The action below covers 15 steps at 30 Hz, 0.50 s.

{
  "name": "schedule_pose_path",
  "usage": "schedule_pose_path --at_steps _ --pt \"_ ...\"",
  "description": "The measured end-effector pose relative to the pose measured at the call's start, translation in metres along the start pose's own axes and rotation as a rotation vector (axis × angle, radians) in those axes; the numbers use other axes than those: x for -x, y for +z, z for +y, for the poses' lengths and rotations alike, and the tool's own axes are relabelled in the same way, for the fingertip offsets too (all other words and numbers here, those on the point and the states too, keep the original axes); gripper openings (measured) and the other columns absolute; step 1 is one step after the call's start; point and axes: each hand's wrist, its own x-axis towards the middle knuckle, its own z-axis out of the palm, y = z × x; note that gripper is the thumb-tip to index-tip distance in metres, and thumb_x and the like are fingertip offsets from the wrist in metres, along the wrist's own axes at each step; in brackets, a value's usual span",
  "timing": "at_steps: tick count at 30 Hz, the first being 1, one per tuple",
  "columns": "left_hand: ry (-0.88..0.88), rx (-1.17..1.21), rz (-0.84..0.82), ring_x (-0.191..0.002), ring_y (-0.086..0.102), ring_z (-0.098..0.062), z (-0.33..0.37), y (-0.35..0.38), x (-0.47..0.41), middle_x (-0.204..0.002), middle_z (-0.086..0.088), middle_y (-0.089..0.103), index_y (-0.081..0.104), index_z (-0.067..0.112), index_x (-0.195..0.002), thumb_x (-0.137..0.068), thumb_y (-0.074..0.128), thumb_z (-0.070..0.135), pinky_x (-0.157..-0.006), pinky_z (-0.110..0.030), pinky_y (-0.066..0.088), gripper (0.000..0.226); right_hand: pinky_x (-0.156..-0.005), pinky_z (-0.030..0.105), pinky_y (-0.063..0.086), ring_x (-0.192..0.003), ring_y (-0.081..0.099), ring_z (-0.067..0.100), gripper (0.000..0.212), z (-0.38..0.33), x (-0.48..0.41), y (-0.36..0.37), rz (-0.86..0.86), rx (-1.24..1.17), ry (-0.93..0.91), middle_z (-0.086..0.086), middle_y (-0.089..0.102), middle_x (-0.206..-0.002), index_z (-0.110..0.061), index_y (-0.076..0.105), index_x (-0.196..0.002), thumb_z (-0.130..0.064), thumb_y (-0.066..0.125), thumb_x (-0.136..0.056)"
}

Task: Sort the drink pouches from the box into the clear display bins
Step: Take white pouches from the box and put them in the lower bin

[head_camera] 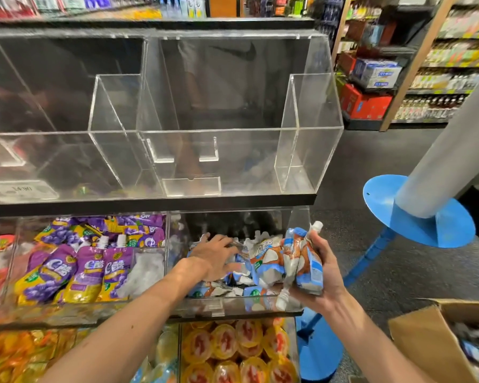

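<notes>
Mid-stocking: the left hand (213, 257) lies spread on pouches (264, 262) in the right bin (227, 303). The right hand (327, 277) grips a bunch (304, 261) beside it, probably to go in next. The box (426, 335) sits near right.

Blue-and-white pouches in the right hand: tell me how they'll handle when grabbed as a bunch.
Probably floppy: the blue-and-white pouches bulge and bend where the right hand grips them. Likely slippery, since the film looks glossy and several are stacked. Unlikely to roll; those in the clear bin lie slumped.
</notes>
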Motion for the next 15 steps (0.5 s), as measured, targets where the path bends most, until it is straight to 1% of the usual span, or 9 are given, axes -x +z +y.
schedule_pose_path --at_steps 2,5,6,7,8,9,11,13,15 --pt "0.013 0.155 0.072 -0.146 0.022 -0.019 0.001 -0.004 0.005 -0.157 0.003 0.031 0.031 0.031 -0.152 -0.103 0.041 0.043 -0.118 -0.042 0.019 0.051 -0.088 0.050 0.056 -0.091 0.069 0.036 0.065 -0.001 -0.002 0.001 0.014 -0.003 -0.010 0.020 0.069 -0.098 0.000 0.074 -0.096 -0.035 0.096 -0.046" --pt "0.010 0.693 0.341 -0.131 0.046 -0.011 0.010 -0.014 0.023 -0.137 0.009 0.053 0.053 0.030 -0.138 -0.102 0.049 0.023 -0.107 -0.027 0.037 0.036 -0.091 0.046 0.053 -0.088 0.067 0.030 0.054 -0.002 -0.008 -0.002 0.060 0.003 -0.019 0.013 0.068 -0.091 -0.005 0.074 -0.089 -0.038 0.094 -0.051" --pt "0.016 0.908 0.393 -0.123 0.052 -0.005 0.018 -0.018 0.032 -0.130 0.012 0.059 0.058 0.028 -0.132 -0.102 0.051 0.023 -0.103 -0.025 0.041 0.031 -0.095 0.045 0.050 -0.087 0.065 0.029 0.050 -0.002 -0.010 -0.001 0.083 0.011 -0.014 0.013 0.067 -0.090 -0.006 0.072 -0.089 -0.040 0.090 -0.058" --pt "0.045 1.067 0.390 -0.115 0.056 0.002 0.026 -0.021 0.042 -0.124 0.015 0.062 0.062 0.028 -0.127 -0.101 0.053 0.026 -0.098 -0.023 0.045 0.028 -0.102 0.045 0.045 -0.088 0.063 0.029 0.045 -0.002 -0.010 0.000 0.111 0.016 -0.009 0.013 0.065 -0.090 -0.007 0.069 -0.091 -0.043 0.084 -0.068" --pt "0.082 1.149 0.351 -0.109 0.058 0.006 0.035 -0.022 0.051 -0.120 0.017 0.064 0.063 0.029 -0.125 -0.099 0.057 0.033 -0.094 -0.021 0.048 0.027 -0.107 0.046 0.040 -0.090 0.062 0.030 0.044 -0.001 -0.011 0.001 0.137 0.012 -0.002 0.015 0.064 -0.092 -0.006 0.068 -0.092 -0.046 0.076 -0.076" --pt "0.110 1.166 0.303 -0.108 0.058 0.006 0.041 -0.020 0.056 -0.118 0.019 0.064 0.063 0.032 -0.124 -0.094 0.062 0.042 -0.093 -0.021 0.049 0.031 -0.108 0.048 0.039 -0.090 0.063 0.032 0.045 0.000 -0.013 0.001 0.154 0.009 0.001 0.017 0.065 -0.093 -0.004 0.069 -0.093 -0.048 0.069 -0.081" --pt "0.116 1.100 0.297 -0.111 0.058 0.003 0.048 -0.013 0.061 -0.117 0.021 0.063 0.062 0.037 -0.121 -0.080 0.072 0.054 -0.094 -0.028 0.052 0.046 -0.096 0.050 0.050 -0.086 0.068 0.034 0.049 0.002 -0.014 0.001 0.168 0.034 -0.003 0.019 0.067 -0.091 -0.001 0.073 -0.087 -0.048 0.061 -0.086" --pt "0.084 1.014 0.369 -0.109 0.058 0.003 0.050 -0.011 0.060 -0.109 0.027 0.062 0.062 0.036 -0.120 -0.077 0.076 0.052 -0.094 -0.031 0.052 0.048 -0.086 0.049 0.056 -0.085 0.070 0.035 0.050 0.004 -0.016 0.001 0.175 0.041 0.009 0.020 0.069 -0.093 0.000 0.076 -0.083 -0.047 0.061 -0.086" --pt "0.081 0.965 0.409 -0.104 0.060 0.004 0.050 -0.013 0.061 -0.099 0.029 0.063 0.064 0.030 -0.123 -0.086 0.072 0.041 -0.095 -0.029 0.051 0.040 -0.093 0.050 0.053 -0.091 0.069 0.037 0.049 0.006 -0.018 0.003 0.175 0.070 0.029 0.023 0.068 -0.103 0.002 0.077 -0.090 -0.045 0.065 -0.083"
